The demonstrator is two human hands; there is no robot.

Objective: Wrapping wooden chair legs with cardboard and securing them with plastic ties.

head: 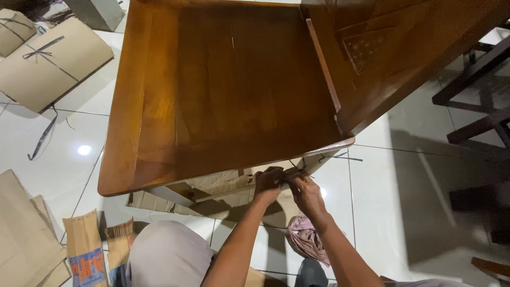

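Both hands are working right under the near edge of the wooden chair (228,90), which is filling the upper middle of the view. The left hand (268,183) is pressing against the cardboard (223,188) wrapped below the chair seat, its fingers curled together on a thin dark strap (297,171). The right hand (307,194) is sitting just beside it, touching it, fingertips pinching the same strap where the two hands are meeting. Whether the strap is being knotted or only held, I cannot tell; it is too small and shadowed. Just below the chair's near edge, a crumpled pink cloth (305,239) is lying on the white tiled floor (393,175). Left of the chair, a tied cardboard bundle (50,61) is resting on the tiles, and flat paper sacks (85,247) are lying below it.
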